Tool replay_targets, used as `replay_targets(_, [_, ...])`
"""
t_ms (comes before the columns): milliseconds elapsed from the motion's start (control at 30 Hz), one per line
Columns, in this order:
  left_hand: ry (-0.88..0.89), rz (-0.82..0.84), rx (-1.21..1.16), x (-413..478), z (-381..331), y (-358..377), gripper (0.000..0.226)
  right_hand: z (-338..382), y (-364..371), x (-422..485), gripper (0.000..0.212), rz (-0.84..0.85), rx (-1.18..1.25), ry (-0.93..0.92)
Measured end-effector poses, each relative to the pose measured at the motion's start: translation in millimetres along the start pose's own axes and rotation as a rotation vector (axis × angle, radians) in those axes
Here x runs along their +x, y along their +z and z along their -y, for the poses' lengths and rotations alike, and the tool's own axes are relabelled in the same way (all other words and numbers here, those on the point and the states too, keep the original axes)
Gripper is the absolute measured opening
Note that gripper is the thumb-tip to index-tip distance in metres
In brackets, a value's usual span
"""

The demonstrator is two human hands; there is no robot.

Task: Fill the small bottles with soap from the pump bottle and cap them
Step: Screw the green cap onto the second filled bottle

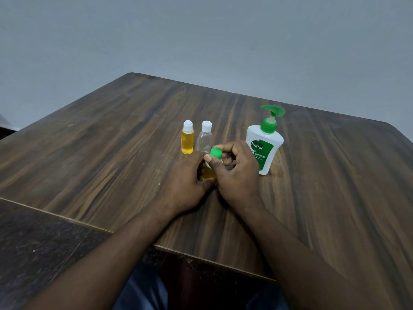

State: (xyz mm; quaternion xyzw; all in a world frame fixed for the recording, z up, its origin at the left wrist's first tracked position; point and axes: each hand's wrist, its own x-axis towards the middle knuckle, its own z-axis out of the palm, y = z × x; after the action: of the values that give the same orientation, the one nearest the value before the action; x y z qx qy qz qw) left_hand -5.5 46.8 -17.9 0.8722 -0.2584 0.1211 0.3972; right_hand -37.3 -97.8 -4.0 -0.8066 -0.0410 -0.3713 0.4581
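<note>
In the middle of the wooden table (111, 142) my left hand (185, 182) grips a small bottle of yellow soap (209, 173); most of the bottle is hidden by my fingers. My right hand (237, 173) pinches the green cap (216, 152) on top of that bottle. Just behind stand two small bottles with white caps: one full of yellow soap (187, 140) on the left, one clear and empty (205, 139) beside it. The white pump bottle (264, 142) with a green pump stands upright to the right of my right hand.
A grey wall rises behind the table. The table's near edge runs diagonally in front of me, with a dark floor (44, 242) at the lower left. My legs show below the table edge.
</note>
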Motion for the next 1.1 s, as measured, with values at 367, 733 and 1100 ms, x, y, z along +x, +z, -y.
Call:
replay_targets(367, [-0.111,-0.132,0.029,-4,22,-22,0.043,-8,-3,1,0.055,0.111,0.047,0.157])
replay_targets(733, [-0.24,-0.105,0.033,36,69,-62,0.045,-22,27,22,0.091,0.199,-0.208,0.179])
replay_targets(1100, [-0.23,-0.09,0.005,54,74,-51,0.041,-31,37,37,0.041,0.212,-0.234,0.138])
